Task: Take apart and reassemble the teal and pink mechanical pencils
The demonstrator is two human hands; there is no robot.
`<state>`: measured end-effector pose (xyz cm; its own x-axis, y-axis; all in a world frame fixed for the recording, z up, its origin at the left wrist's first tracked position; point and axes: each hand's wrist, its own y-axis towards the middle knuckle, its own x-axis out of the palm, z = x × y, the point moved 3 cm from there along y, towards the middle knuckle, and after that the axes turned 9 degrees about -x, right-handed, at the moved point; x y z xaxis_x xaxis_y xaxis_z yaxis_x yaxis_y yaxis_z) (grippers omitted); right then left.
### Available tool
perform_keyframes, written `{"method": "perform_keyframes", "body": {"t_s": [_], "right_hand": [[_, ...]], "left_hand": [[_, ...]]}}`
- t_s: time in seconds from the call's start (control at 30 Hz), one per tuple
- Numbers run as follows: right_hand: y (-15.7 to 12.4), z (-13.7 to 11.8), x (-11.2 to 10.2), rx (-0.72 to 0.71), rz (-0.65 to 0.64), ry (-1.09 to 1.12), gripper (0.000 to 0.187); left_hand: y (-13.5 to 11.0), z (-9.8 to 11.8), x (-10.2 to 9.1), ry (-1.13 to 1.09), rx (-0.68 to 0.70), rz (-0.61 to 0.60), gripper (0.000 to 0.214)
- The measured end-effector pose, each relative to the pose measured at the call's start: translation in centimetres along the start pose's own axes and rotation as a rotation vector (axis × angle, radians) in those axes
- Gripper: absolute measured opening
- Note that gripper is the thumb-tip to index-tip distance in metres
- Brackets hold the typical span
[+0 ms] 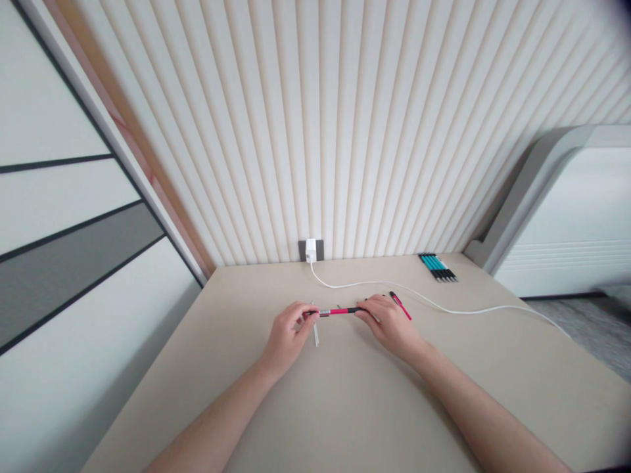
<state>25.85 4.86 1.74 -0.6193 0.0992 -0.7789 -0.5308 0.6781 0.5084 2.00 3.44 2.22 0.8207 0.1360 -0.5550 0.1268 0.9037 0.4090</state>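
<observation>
My left hand point(286, 336) and my right hand point(388, 324) both pinch a pink and black pen point(336, 311) held level just above the beige tabletop point(315, 407). The left fingers grip its pink end, the right fingers its black end. Close to my right hand lies a second pink pen point(401, 305), slanted on the table. Beneath my left fingers, a thin clear tube point(316, 335) stands out, and its upper end is hidden by the hand.
A bundle of teal and black pens point(438, 267) lies at the far edge. A white charger point(310, 250) in a wall socket feeds a white cable point(434, 303) across the table behind my hands. A pale wall panel rises behind, and a white cabinet point(562, 223) stands at right.
</observation>
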Motion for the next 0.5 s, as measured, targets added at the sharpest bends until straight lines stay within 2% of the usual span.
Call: {"method": "perform_keyframes", "body": {"t_s": [0.33, 0.5], "right_hand": [[0.2, -0.1, -0.2, -0.002, 0.040, 0.064, 0.019], [0.1, -0.4, 0.2, -0.036, 0.011, 0.109, 0.021]], "left_hand": [[-0.1, -1.0, 0.7, 0.077, 0.032, -0.063, 0.015], [-0.4, -0.9, 0.9, 0.168, 0.109, -0.100, 0.018]]}}
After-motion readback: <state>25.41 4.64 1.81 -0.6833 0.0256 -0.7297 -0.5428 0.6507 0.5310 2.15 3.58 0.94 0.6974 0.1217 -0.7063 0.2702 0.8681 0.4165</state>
